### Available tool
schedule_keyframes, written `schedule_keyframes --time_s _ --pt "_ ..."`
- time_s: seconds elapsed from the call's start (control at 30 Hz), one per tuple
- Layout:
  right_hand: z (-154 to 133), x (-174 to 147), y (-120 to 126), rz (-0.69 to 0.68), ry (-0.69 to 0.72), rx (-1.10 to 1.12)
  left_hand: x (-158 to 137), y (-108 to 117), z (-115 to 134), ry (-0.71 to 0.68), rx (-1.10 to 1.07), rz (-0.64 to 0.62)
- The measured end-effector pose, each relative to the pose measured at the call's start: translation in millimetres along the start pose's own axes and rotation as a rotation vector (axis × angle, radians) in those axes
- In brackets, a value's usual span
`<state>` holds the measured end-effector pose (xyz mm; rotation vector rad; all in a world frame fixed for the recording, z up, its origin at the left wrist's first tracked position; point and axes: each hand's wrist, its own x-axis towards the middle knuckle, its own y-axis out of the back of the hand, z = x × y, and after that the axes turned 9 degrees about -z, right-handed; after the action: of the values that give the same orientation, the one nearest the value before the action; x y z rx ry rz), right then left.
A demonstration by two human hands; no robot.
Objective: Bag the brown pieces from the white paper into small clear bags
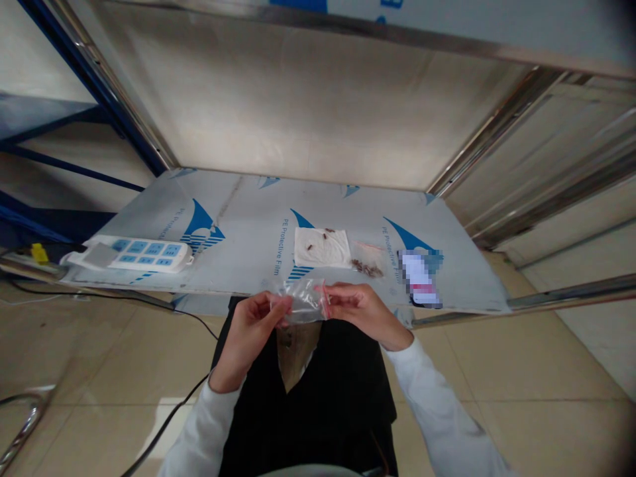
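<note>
A: At the table's (238,218) near edge, above the lap: both hands hold a small clear bag (304,301). Left hand (251,328) pinches its left edge, right hand (355,308) its red-striped mouth.

B: Fingers?

A: Closed on the film, both sides.

B: Risks?

A: The bag hangs off the table; a slipped pinch would likely drop it to the floor. Small brown pieces (368,268) lie loose beside the tissue (320,248); a sweeping sleeve could scatter them.

Both hands, L (251,324) & R (360,308), raised, fingers pinched shut.
</note>
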<state>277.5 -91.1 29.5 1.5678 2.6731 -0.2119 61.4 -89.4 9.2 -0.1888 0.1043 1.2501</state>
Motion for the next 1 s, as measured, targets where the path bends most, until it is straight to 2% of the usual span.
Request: schedule_keyframes --time_s 0.13,0.27,0.37,0.5,0.63,0.8,0.9,1.0 --pt "-5 0 -9 0.096 0.062 -0.041 -5 -2 -5 -0.055 0.096 -0.003" --pt "-1 1 -23 0.220 0.039 0.046 -8 -4 -7 -0.106 0.161 0.003" --pt "3 -1 -29 0.308 0.033 0.140 -8 -3 -7 -0.129 0.162 0.037" --pt "1 -4 -30 0.360 0.037 0.296 -9 -3 -7 -0.143 0.128 0.033" --pt "1 -2 -31 0.447 0.059 0.312 -9 -5 -9 -0.145 0.131 0.024" --pt "9 -1 -34 0.591 0.146 0.145 -9 -7 -16 -0.190 0.149 0.078" --pt "8 -6 -33 0.584 0.256 -0.158 -10 -4 -15 -0.228 0.247 0.094" --pt "-2 -12 -31 0.504 0.346 -0.531 -12 -1 -2 -0.332 0.437 0.167"
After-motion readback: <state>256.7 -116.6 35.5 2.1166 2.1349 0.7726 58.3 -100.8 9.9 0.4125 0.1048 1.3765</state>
